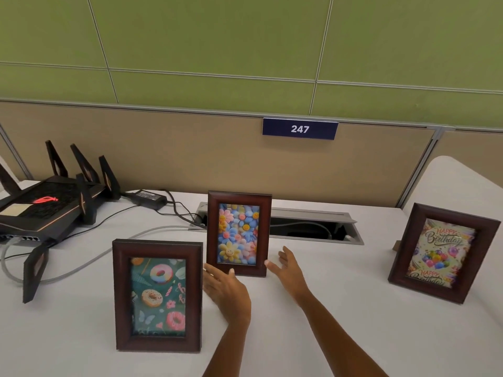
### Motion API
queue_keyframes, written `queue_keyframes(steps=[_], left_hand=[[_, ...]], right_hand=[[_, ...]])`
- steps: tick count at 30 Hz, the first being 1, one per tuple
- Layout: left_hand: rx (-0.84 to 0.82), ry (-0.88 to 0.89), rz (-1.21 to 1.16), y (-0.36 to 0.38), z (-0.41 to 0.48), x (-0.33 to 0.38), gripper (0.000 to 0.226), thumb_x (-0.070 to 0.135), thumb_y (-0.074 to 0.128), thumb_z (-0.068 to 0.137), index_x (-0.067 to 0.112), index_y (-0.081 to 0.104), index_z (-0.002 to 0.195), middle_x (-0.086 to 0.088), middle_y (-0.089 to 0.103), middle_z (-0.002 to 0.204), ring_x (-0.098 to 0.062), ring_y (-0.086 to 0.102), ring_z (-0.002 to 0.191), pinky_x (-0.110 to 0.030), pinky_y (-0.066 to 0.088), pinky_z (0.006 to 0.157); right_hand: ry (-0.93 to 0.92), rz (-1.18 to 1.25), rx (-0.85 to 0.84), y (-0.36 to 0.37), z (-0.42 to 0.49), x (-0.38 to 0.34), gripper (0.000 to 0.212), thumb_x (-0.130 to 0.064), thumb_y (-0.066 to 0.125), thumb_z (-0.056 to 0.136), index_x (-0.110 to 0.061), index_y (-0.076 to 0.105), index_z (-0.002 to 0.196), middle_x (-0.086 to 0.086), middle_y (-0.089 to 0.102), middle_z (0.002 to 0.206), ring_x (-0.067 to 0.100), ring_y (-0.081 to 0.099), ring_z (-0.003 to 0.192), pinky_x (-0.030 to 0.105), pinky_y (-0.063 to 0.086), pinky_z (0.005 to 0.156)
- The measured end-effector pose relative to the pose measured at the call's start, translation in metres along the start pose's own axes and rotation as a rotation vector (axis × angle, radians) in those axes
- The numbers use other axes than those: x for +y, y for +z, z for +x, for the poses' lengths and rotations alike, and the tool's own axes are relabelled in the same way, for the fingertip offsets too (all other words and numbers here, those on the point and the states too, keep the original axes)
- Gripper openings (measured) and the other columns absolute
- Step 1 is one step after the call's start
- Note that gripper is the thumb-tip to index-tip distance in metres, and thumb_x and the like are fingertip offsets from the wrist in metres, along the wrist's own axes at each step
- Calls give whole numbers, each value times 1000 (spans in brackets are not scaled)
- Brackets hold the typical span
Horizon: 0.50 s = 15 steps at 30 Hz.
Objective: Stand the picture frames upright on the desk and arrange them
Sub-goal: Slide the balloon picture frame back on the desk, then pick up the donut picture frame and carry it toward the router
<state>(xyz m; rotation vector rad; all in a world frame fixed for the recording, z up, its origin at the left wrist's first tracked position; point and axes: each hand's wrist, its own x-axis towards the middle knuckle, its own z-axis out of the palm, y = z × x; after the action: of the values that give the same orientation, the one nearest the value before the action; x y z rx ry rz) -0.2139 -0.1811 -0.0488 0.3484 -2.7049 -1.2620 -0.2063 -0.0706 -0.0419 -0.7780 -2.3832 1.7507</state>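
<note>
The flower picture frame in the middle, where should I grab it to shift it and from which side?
Judging by its pose, grip the flower frame by its two long side rails, coming from the front. It stands upright in portrait, and the left hand and right hand already flank its lower corners, open. Its rear support is hidden.

Three picture frames, the doughnut frame, the flower frame and the birthday frame, look like dark reddish-brown wood with a smooth, slightly glossy finish. Their glazed fronts shine over colourful printed paper. The desk is smooth, matt white. The router is matt black plastic. The cable tray looks like brushed grey metal. The partition looks like beige cloth.
</note>
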Motion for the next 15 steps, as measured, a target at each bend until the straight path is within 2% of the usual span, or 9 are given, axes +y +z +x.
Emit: queue_keyframes(steps=[1, 4, 6, 8, 9, 11, 12, 13, 15], left_hand=[[13, 19, 21, 0, -6, -4, 58, 7, 63, 83, -18, 36, 128, -42, 45, 129, -54, 46, 119, -57, 43, 97], [-84, 12, 67, -3, -24, -12, 60, 21, 47, 93, -8, 22, 139, -30, 28, 147, -41, 28, 137, -46, 27, 113], [-119, 19, 70, -9, -36, -16, 59, 27, 41, 95, -4, 20, 141, -26, 25, 150, -38, 25, 139, -43, 22, 116], [-136, 121, 109, -17, -51, -19, 53, 30, 30, 97, -7, 33, 135, -29, 37, 143, -40, 35, 134, -45, 30, 112], [-162, 182, 156, -21, -57, -20, 59, 32, 14, 98, -9, 45, 127, -31, 48, 134, -42, 47, 125, -46, 40, 105], [-185, 294, 269, -30, -66, -23, 92, 38, -17, 91, -7, 60, 113, -28, 60, 123, -41, 58, 113, -47, 49, 94], [-201, 346, 315, -34, -70, -26, 94, 39, -20, 89, -4, 58, 117, -26, 56, 129, -39, 54, 119, -45, 46, 98], [-209, 384, 328, -38, -72, -31, 81, 37, -12, 93, -1, 51, 125, -24, 47, 138, -37, 45, 128, -42, 39, 106], [-342, 355, 282, -43, -75, -41, 49, 30, 14, 99, 8, 31, 140, -14, 21, 154, -26, 19, 143, -34, 18, 118]], right_hand=[[-9, -9, 28, -1, -7, 6, 68, -30, 57, 86, -17, 19, 141, 9, 27, 152, 27, 33, 136, 41, 32, 110], [-39, -37, 113, -2, -32, 21, 57, -28, 51, 91, -16, 24, 140, 7, 30, 151, 25, 34, 136, 39, 29, 111], [-52, -62, 152, -2, -49, 29, 52, -28, 48, 92, -16, 28, 139, 7, 32, 150, 25, 34, 135, 39, 28, 112], [-65, -97, 168, 0, -66, 34, 48, -27, 46, 93, -15, 31, 137, 6, 33, 149, 24, 35, 134, 39, 27, 113], [-76, -114, 174, 1, -74, 36, 47, -26, 45, 93, -15, 33, 137, 6, 34, 148, 24, 35, 134, 38, 27, 113], [-95, -130, 186, 2, -88, 39, 43, -24, 44, 94, -13, 37, 135, 6, 37, 146, 23, 37, 133, 36, 27, 113], [-99, -124, 191, 3, -95, 39, 41, -22, 44, 94, -12, 39, 133, 7, 39, 145, 23, 38, 132, 35, 27, 112], [-99, -107, 199, 4, -101, 39, 39, -20, 43, 94, -11, 41, 132, 8, 41, 144, 24, 39, 131, 35, 28, 112], [-97, -67, 220, 7, -114, 39, 36, -16, 42, 94, -7, 45, 129, 11, 45, 141, 25, 41, 129, 34, 30, 111]])
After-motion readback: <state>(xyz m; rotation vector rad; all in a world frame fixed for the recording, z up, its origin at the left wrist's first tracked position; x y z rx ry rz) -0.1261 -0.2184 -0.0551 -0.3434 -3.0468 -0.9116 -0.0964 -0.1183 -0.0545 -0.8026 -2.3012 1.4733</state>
